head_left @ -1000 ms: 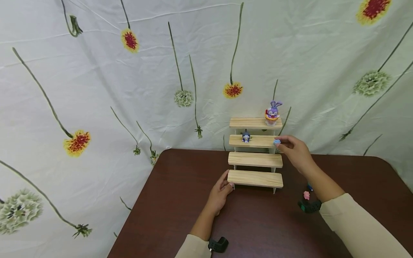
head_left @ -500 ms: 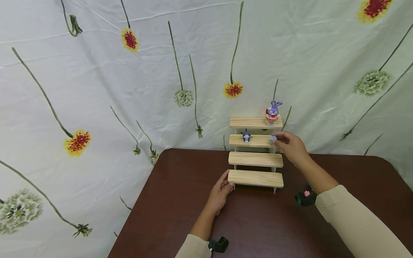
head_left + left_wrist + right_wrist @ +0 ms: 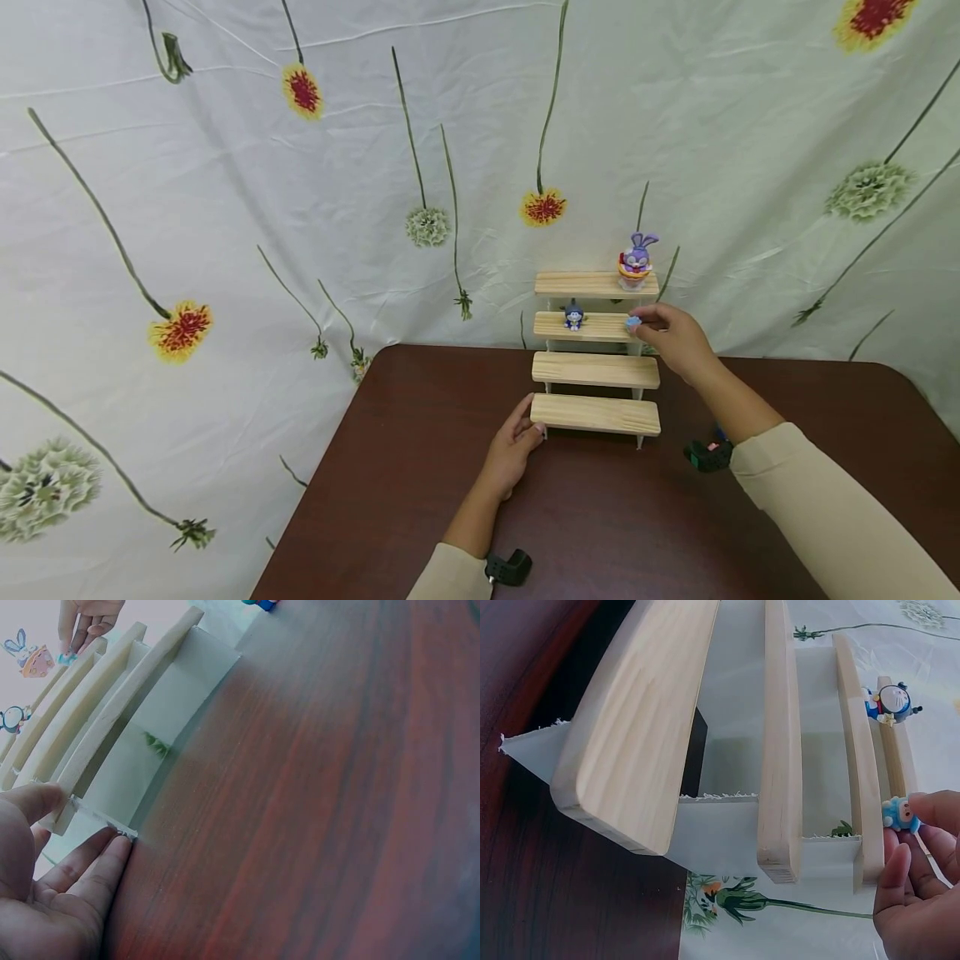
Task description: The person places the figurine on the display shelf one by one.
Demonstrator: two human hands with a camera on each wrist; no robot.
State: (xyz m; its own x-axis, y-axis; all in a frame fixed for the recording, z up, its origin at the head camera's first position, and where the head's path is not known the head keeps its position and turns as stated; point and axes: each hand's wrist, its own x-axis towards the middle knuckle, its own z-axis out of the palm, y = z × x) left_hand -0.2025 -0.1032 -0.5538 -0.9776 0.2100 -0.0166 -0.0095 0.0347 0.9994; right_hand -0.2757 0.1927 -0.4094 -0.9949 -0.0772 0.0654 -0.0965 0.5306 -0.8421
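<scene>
A wooden step display stand (image 3: 596,414) with pale wood shelves and clear supports stands on the table. At the left end of its lowest shelf, my left hand (image 3: 510,454) grips the stand, thumb on the board and fingers by the support, as the left wrist view shows. My right hand (image 3: 678,340) pinches a small light blue figurine (image 3: 900,815) with a peach face between thumb and fingers, at the right end of the second shelf from the top. Left on that same shelf is a dark blue and white figurine (image 3: 573,317). A purple rabbit figurine (image 3: 635,260) tops the highest shelf's right end.
On the dark brown table (image 3: 420,467), a pink object (image 3: 713,447) and a blue object (image 3: 722,434) lie partly hidden behind my right wrist's black band (image 3: 707,457). Behind the table hangs a white flowered cloth (image 3: 337,192).
My right hand has moved slightly left and up with the light blue figurine, from the shelf's right edge onto its right end. The left hand has stayed at the stand.
</scene>
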